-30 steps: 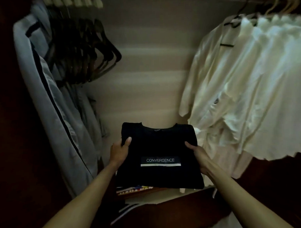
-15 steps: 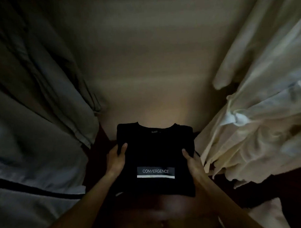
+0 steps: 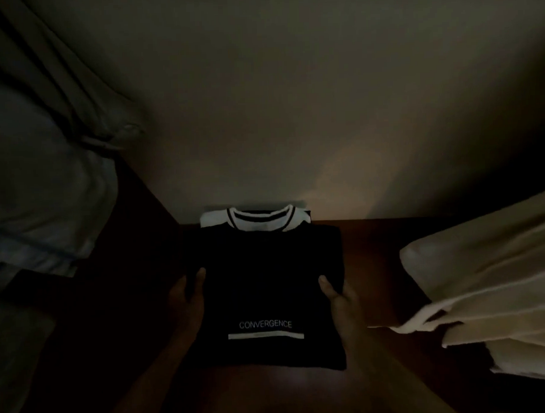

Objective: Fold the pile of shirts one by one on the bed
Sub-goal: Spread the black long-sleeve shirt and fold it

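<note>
Folded black T-shirt (image 3: 268, 286) printed "CONVERGENCE", pinched at both side edges by left hand (image 3: 188, 297) and right hand (image 3: 339, 296), has come down from the wardrobe's hanging clothes onto a white folded shirt (image 3: 253, 219) on the dark wooden shelf (image 3: 374, 249), apparently being stacked away.

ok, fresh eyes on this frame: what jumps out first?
Dead centre, the folded black shirt with white CONVERGENCE lettering, gripped at its sides by the left hand and right hand. Just beyond it, the white shirt with a dark-striped collar peeks out against the back wall. Pale hanging garments crowd in from the right; the rest is very dark.
</note>
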Available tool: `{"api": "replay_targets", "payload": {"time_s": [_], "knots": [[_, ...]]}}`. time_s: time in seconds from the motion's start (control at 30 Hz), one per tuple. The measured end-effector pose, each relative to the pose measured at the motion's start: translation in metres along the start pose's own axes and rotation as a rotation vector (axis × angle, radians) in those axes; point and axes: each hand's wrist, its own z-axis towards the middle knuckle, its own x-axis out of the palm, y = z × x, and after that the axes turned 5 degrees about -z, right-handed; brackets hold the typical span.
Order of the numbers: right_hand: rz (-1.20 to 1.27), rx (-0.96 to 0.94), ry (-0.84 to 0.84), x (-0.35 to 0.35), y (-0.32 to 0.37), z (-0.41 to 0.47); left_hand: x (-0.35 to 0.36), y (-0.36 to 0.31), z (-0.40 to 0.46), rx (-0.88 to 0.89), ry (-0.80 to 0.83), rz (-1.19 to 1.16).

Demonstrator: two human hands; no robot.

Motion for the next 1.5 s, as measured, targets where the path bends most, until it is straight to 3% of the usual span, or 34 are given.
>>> {"api": "replay_targets", "payload": {"time_s": [0.17,0.3,0.4,0.5,0.7,0.83,0.9,0.97,1.03,1.1,1.2,1.5], "knots": [[-0.042,-0.082,0.018,0.029,0.013,0.083,0.020,0.004,0.090,0.046,-0.063,0.017],[-0.163,-0.074,0.055,0.038,0.000,0.127,0.030,0.034,0.141,-0.115,0.074,0.150],[-0.208,-0.028,0.034,0.035,-0.022,0.133,0.016,0.074,0.136,-0.240,0.116,0.209],[-0.251,0.023,-0.018,0.029,-0.041,0.120,-0.003,0.101,0.108,-0.237,0.107,0.327],[-0.477,-0.075,-0.111,0.023,-0.058,0.112,0.001,0.081,0.083,-0.099,-0.071,0.332],[-0.703,-0.062,-0.160,0.031,-0.060,0.109,0.010,0.073,0.082,-0.243,-0.035,0.414],[-0.967,-0.128,-0.355,0.040,-0.054,0.101,0.013,0.068,0.085,-0.188,-0.046,0.487],[-1.131,-0.387,-0.507,0.059,-0.041,0.095,0.020,0.064,0.095,0.001,-0.088,0.565],[-1.248,-0.586,-0.400,0.081,-0.033,0.106,0.040,0.056,0.105,0.233,-0.029,0.729],[-1.374,-0.630,-0.244,0.097,-0.038,0.124,0.064,0.059,0.111,0.378,0.127,0.974],[-1.486,-0.580,-0.169,0.096,-0.059,0.142,0.078,0.089,0.120,0.367,0.239,1.090],[-1.469,-0.584,-0.150,0.095,-0.070,0.151,0.084,0.119,0.126,0.426,0.140,1.073]]}}
